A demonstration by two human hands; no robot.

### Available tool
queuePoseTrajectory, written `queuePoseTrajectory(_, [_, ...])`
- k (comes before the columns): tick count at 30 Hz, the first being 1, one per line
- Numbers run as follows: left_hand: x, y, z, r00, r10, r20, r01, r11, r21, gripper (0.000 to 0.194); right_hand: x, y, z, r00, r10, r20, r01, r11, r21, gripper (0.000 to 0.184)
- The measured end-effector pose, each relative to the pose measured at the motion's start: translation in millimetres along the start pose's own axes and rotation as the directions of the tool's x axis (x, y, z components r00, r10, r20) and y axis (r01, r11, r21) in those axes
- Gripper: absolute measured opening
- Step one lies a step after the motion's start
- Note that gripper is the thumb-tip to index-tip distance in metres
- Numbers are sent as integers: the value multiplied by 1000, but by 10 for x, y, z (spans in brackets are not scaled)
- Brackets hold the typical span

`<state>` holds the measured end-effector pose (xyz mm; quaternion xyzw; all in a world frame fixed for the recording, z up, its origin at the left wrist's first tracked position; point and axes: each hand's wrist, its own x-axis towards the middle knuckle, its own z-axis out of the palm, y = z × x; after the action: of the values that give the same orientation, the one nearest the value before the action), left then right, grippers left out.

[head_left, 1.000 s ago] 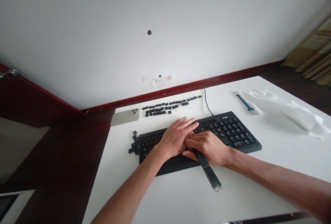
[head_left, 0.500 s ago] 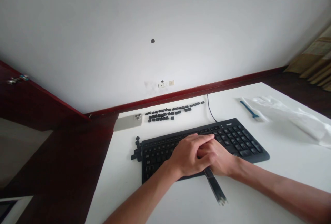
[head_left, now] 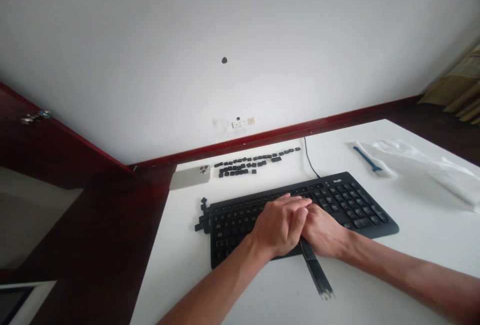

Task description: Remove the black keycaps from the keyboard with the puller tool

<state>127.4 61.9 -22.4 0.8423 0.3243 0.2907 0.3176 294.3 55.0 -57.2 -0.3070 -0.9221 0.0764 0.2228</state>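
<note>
White table [head_left: 283, 297] fills the near ground, before a pale wall [head_left: 112, 40], with a door [head_left: 56, 130] at left and a curtain [head_left: 455, 85] at far right. From the head view, both hands meet over the middle of the keyboard [head_left: 328, 200], which lies across the table. Compared with a second ago, the left hand [head_left: 275, 227] has gone from resting on the keys to lying over the right hand [head_left: 324, 232]; that seems to put the strength of both behind one tool [head_left: 317, 275]. Left fingers are pressed together across the right hand, the thumb folded near them; whether they also grip the tool I cannot tell. Right fingers look closed around the tool, but their tips are hidden, so what they pinch or press cannot be told. The tool's black shaft slopes out past the keyboard's near edge, its pale, ragged end over the table. Counted, there are two hands, one keyboard with one cable [head_left: 309, 157], one tool, one phone [head_left: 189, 177] at far left, one blue brush [head_left: 367, 159] and one plastic bag [head_left: 416, 160] at far right. Loose keys [head_left: 235, 168] lie in uneven rows beyond the keyboard, roughly thirty, too small for an exact count; several more form a pile [head_left: 204, 221] by its left end, overlapping too much to number.
</note>
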Motion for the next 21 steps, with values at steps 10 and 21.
queuePoseTrajectory(10, [12, -17, -10, 999, -33, 2, 33, 999, -28, 58, 5, 5, 11, 999, -26, -26, 26, 999, 26, 32])
queuePoseTrajectory(21, [7, -11, 9, 999, -37, -9, 36, 999, -40, 55, -35, 22, 34, 998, -46, -42, 46, 999, -8, 33])
